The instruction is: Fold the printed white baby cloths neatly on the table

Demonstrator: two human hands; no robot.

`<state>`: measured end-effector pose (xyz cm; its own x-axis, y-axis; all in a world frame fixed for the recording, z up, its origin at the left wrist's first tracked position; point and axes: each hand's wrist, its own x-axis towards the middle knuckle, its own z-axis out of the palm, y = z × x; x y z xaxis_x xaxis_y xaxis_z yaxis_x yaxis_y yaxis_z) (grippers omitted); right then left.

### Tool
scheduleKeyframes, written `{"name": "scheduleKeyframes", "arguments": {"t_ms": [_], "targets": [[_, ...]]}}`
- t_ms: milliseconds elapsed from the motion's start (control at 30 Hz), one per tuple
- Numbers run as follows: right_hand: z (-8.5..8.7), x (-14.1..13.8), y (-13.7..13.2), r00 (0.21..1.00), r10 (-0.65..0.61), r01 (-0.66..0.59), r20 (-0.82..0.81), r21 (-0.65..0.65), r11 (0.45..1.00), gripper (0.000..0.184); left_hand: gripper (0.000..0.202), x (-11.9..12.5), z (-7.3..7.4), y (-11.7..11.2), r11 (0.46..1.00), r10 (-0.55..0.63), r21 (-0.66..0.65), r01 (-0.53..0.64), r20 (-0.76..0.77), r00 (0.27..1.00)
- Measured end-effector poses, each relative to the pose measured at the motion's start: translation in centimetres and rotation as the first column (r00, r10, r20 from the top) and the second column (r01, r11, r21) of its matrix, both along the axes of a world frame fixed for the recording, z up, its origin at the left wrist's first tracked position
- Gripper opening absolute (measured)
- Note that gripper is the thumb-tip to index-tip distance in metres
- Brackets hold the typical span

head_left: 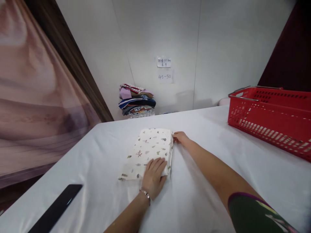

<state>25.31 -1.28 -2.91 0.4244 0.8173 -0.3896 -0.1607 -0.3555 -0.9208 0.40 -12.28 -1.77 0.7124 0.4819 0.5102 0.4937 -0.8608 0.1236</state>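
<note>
A folded white cloth (150,145) with small scattered prints lies flat in the middle of the table. My left hand (154,176), a bracelet at its wrist, rests on the near right corner of the cloth with its fingers stretched out. At the far right corner, my right hand (180,137) pinches the cloth's layered edge between thumb and fingers. The layers show along the right side of the cloth; its underside is hidden.
A white sheet covers the table (102,145). On the right stands a red plastic basket (269,118) with metal handles. Folded clothes (137,100) are stacked past the far edge. A black flat object (58,207) lies front left, beside a pink curtain (36,97).
</note>
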Motion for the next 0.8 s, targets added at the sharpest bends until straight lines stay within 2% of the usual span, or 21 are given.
{"name": "scheduleKeyframes", "arguments": {"t_ms": [100, 200, 300, 533, 667, 800], "targets": [[0.2, 0.3, 0.7, 0.999, 0.002, -0.002, 0.036, -0.003, 1.0, 0.032, 0.047, -0.1, -0.5, 0.2, 1.0, -0.019, 0.018, 0.019, 0.005, 1.0], [0.5, 0.3, 1.2, 0.998, 0.018, -0.018, 0.068, 0.009, 1.0, 0.04, 0.048, 0.0, -0.9, 0.2, 0.999, -0.038, -0.004, 0.038, -0.023, 0.999], [0.5, 0.3, 1.3, 0.994, 0.049, -0.05, 0.093, 0.004, 0.999, 0.043, 0.046, 0.2, -0.6, -0.1, 0.998, -0.046, -0.044, 0.044, -0.045, 0.998], [1.2, 0.3, 0.5, 0.982, 0.118, -0.104, 0.147, -0.098, 0.99, 0.055, 0.055, 0.1, 1.0, -1.5, 0.997, 0.045, -0.054, -0.051, -0.101, 0.994], [2.0, 0.0, 0.2, 0.978, 0.138, -0.121, 0.155, -0.112, 0.986, 0.06, 0.054, 0.0, 0.8, -1.8, 0.992, 0.097, -0.069, -0.106, -0.115, 0.989], [2.7, -0.4, 0.5, 0.979, 0.121, -0.105, 0.164, -0.1, 0.989, 0.076, 0.058, 0.2, 0.3, -1.9, 0.992, 0.098, -0.071, -0.109, -0.145, 0.985]]}}
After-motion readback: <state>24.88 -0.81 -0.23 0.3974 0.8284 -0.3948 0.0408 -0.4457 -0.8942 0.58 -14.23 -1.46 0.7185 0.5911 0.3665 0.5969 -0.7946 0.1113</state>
